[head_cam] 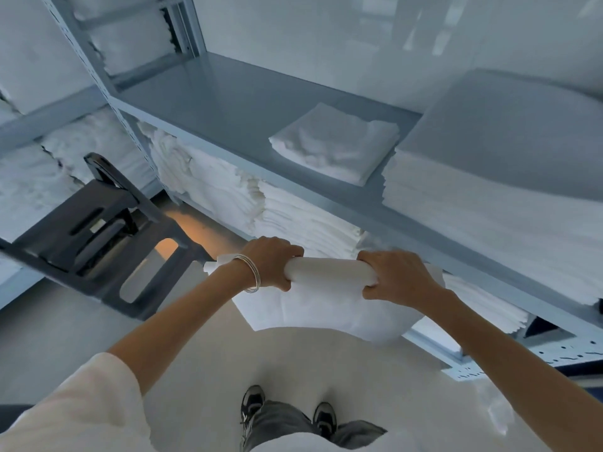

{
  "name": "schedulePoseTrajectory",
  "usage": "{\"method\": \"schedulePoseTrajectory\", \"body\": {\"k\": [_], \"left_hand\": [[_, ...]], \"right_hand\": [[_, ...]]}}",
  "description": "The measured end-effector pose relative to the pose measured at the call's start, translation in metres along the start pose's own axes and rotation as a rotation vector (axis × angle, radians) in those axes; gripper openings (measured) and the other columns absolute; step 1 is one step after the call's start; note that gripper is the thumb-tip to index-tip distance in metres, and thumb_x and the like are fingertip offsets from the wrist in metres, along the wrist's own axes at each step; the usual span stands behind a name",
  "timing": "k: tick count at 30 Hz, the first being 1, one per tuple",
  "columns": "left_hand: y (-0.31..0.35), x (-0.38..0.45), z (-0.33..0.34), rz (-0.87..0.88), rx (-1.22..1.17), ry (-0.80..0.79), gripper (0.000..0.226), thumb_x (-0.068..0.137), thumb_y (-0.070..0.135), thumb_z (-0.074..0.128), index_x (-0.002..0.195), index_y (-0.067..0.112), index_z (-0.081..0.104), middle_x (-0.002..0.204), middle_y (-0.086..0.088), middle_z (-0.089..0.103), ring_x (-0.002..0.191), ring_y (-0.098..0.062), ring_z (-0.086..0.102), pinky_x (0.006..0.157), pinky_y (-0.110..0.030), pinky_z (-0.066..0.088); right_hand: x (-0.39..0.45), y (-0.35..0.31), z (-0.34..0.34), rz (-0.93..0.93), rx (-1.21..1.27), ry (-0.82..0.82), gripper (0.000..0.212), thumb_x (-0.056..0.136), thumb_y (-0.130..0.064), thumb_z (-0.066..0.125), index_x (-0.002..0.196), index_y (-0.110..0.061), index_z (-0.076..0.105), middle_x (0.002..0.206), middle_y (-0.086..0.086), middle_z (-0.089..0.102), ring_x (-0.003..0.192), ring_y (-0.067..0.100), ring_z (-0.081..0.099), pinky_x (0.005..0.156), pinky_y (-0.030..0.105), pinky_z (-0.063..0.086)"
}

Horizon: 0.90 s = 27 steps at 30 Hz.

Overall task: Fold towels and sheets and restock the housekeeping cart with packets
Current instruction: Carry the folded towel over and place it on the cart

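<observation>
Plainly, from the head view I judge the job mid-way: one folded towel (334,143) lies on the grey metal shelf (228,102) beside a tall flat stack (496,177), while more folding remains. My left hand (270,262) and right hand (396,277) each grip an end of a soft white sheet (326,298), its top rolled, held before the shelf's edge.

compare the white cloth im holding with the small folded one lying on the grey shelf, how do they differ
The held cloth is gathered into a roll along its top edge, with the rest hanging loose; the folded cloth is a flat, squared stack. The held cloth is gripped by the left hand and the right hand in the air; the folded one rests untouched on the grey shelf. Both are white fabric.
</observation>
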<state>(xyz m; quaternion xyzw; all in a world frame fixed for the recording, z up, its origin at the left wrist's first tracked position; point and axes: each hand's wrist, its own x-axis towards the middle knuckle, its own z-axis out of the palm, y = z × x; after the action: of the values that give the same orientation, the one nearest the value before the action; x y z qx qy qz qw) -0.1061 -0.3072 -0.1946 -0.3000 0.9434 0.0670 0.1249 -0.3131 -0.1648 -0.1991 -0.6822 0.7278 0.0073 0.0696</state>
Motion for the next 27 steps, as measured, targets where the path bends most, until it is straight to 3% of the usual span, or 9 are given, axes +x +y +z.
{"method": "schedulePoseTrajectory", "body": {"k": [5, 9, 14, 20, 24, 27], "left_hand": [[-0.035, 0.025, -0.005, 0.052, -0.041, -0.035, 0.038, 0.067, 0.036, 0.071, 0.101, 0.027, 0.058, 0.096, 0.004, 0.062, 0.093, -0.019, 0.058, 0.073, -0.028, 0.044], [-0.071, 0.045, -0.013, 0.09, -0.028, -0.04, 0.033, 0.067, 0.035, 0.071, 0.096, 0.025, 0.06, 0.091, 0.003, 0.064, 0.09, -0.02, 0.058, 0.069, -0.025, 0.037], [-0.129, 0.071, -0.042, 0.151, 0.019, -0.018, 0.024, 0.069, 0.032, 0.07, 0.09, 0.022, 0.063, 0.085, 0.002, 0.065, 0.087, -0.02, 0.059, 0.067, -0.024, 0.033], [-0.19, 0.1, -0.064, 0.253, 0.128, 0.017, 0.033, 0.072, 0.036, 0.068, 0.101, 0.021, 0.062, 0.1, 0.0, 0.064, 0.096, -0.021, 0.058, 0.073, -0.027, 0.04], [-0.215, 0.107, -0.063, 0.299, 0.243, 0.061, 0.043, 0.077, 0.04, 0.063, 0.114, 0.02, 0.054, 0.109, 0.0, 0.056, 0.104, -0.021, 0.053, 0.069, -0.025, 0.035], [-0.227, 0.111, -0.059, 0.324, 0.287, 0.09, 0.046, 0.079, 0.043, 0.059, 0.119, 0.021, 0.05, 0.113, 0.001, 0.053, 0.107, -0.02, 0.05, 0.067, -0.025, 0.034]], "right_hand": [[0.033, -0.005, -0.002, 0.055, 0.012, -0.013, 0.039, 0.071, -0.046, 0.063, 0.105, -0.03, 0.058, 0.09, -0.006, 0.067, 0.082, 0.019, 0.062, 0.07, 0.026, 0.046], [0.069, -0.016, -0.008, 0.101, 0.029, 0.009, 0.034, 0.07, -0.045, 0.063, 0.1, -0.03, 0.058, 0.089, -0.007, 0.067, 0.08, 0.017, 0.061, 0.065, 0.024, 0.038], [0.121, -0.042, -0.02, 0.176, 0.02, 0.058, 0.035, 0.07, -0.044, 0.065, 0.101, -0.029, 0.058, 0.093, -0.009, 0.067, 0.085, 0.017, 0.062, 0.066, 0.025, 0.038], [0.174, -0.075, -0.03, 0.248, -0.026, 0.116, 0.038, 0.071, -0.041, 0.064, 0.105, -0.027, 0.056, 0.098, -0.009, 0.066, 0.087, 0.019, 0.061, 0.066, 0.024, 0.034], [0.196, -0.089, -0.025, 0.233, -0.104, 0.176, 0.042, 0.069, -0.039, 0.067, 0.107, -0.022, 0.06, 0.102, -0.002, 0.062, 0.092, 0.022, 0.057, 0.064, 0.025, 0.031], [0.207, -0.093, -0.02, 0.22, -0.156, 0.164, 0.047, 0.053, -0.038, 0.079, 0.093, -0.018, 0.065, 0.092, 0.003, 0.06, 0.074, 0.023, 0.057, 0.055, 0.025, 0.032]]}}
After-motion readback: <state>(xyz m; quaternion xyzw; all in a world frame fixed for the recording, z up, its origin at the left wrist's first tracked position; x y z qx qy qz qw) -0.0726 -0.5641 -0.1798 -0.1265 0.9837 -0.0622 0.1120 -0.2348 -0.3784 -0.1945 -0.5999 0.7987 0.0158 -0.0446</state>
